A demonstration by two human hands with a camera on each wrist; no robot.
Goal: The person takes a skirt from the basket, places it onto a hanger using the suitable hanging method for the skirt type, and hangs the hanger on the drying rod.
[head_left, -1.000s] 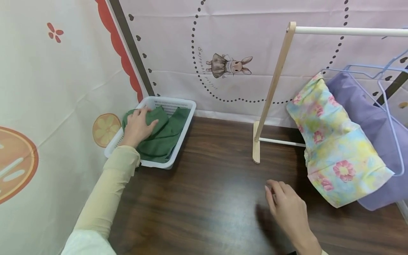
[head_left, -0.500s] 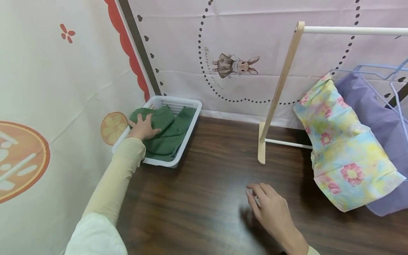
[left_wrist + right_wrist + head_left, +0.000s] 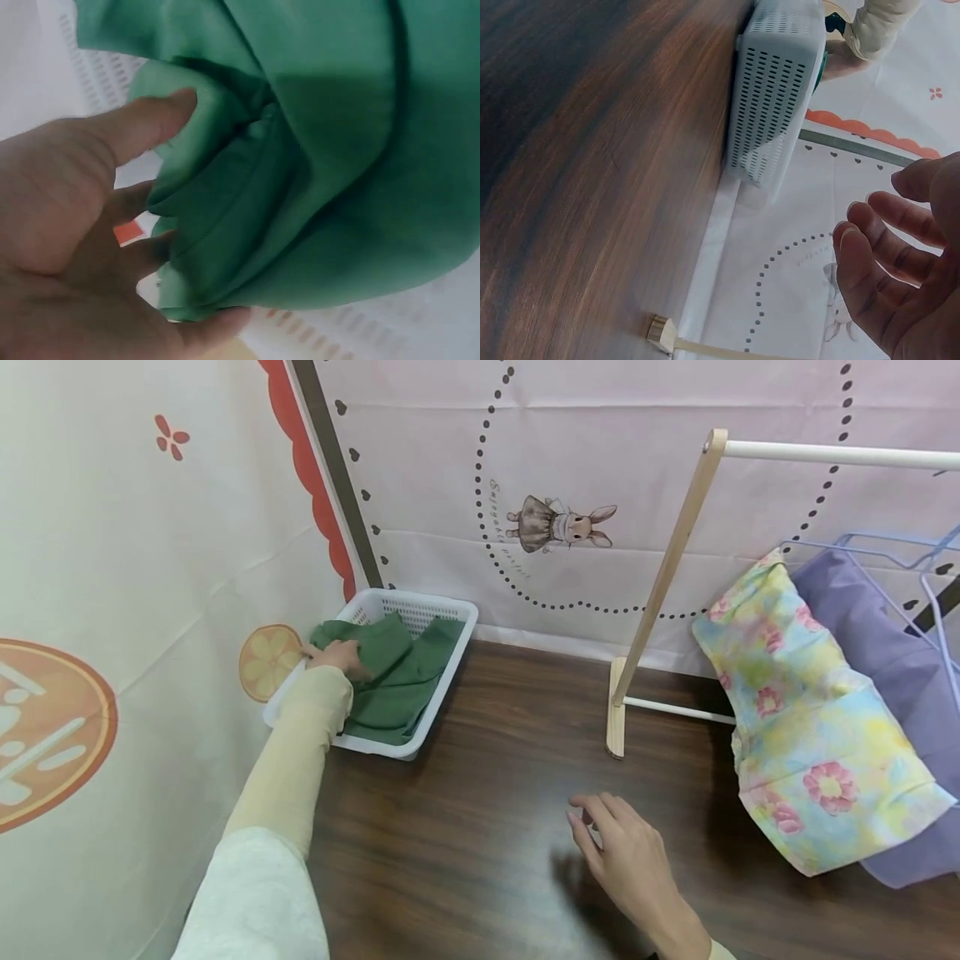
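Folded green cloth (image 3: 397, 672) lies in the white plastic basket (image 3: 442, 697) at the far left of the table. My left hand (image 3: 339, 657) reaches over the basket's left side onto it. Up close in the left wrist view, the left hand (image 3: 82, 225) grips a bunched edge of the green cloth (image 3: 337, 187), thumb on the near side and fingertips partly hidden behind the fabric. My right hand (image 3: 626, 860) hovers over the table at the lower right, fingers loosely bent and holding nothing. In the right wrist view, the right hand (image 3: 907, 262) shows spaced, relaxed fingers.
A wooden rack (image 3: 667, 577) with a white bar stands at the right. From light blue hangers (image 3: 885, 547) hang a floral garment (image 3: 810, 727) and a purple garment (image 3: 855, 618). Printed cloth walls (image 3: 420, 468) rise behind and left of the brown table (image 3: 487, 827).
My left hand has shifted from the top of the green cloth down toward its left edge, fingers now around it. My right hand has moved a little left over the table.
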